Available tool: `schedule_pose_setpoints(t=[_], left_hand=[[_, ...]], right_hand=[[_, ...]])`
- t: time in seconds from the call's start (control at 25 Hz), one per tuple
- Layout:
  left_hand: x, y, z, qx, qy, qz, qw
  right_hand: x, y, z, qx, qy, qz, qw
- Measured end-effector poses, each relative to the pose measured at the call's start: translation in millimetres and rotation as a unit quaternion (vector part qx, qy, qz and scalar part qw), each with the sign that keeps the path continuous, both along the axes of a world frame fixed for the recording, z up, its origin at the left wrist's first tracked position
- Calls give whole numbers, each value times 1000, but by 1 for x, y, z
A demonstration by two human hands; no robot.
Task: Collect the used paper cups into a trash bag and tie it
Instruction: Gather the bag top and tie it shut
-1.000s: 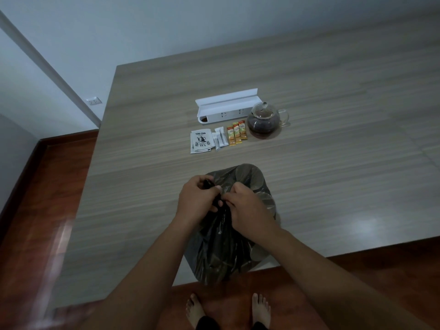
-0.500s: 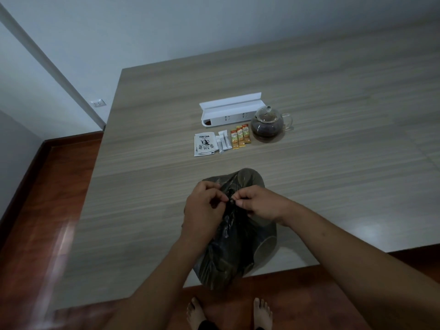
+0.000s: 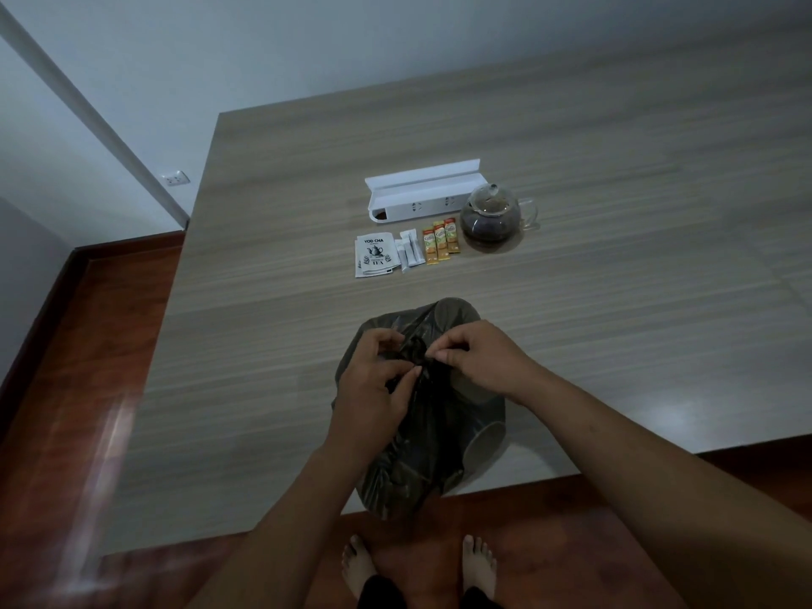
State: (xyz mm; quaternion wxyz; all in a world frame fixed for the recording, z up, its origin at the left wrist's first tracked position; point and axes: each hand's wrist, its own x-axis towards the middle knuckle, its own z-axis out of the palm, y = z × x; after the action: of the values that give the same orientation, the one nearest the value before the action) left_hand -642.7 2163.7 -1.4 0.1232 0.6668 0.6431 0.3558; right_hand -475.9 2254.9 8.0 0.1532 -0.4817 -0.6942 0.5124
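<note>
Tying the bag (image 3: 422, 441) now, near the front edge of the surface (image 3: 615, 301). Left hand (image 3: 373, 389) pinching the dark plastic at the neck, thumb and fingers curled on it. Right hand (image 3: 474, 358) pinching the same bunched top, just beside the left. Cups (image 3: 485, 441) already inside, one round rim showing through the thin plastic. No loose cups seen anywhere on the surface. Collecting looks done. Knot looks not finished yet, hard to tell under the fingers. Left to do, most likely: pulling the knot tight. Teapot (image 3: 492, 217) and tea packets (image 3: 375, 254) sitting well apart, farther back.
</note>
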Motion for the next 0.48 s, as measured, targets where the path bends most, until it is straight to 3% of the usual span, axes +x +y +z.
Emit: schedule_pose_setpoints(t=[0.16, 0.48], left_hand=[[-6, -4, -5, 38, 68, -14, 997], [-8, -3, -6, 32, 85, -30, 995]], right_hand=[[5, -4, -11, 89, -55, -37, 994], [8, -4, -22, 102, -87, -110, 985]])
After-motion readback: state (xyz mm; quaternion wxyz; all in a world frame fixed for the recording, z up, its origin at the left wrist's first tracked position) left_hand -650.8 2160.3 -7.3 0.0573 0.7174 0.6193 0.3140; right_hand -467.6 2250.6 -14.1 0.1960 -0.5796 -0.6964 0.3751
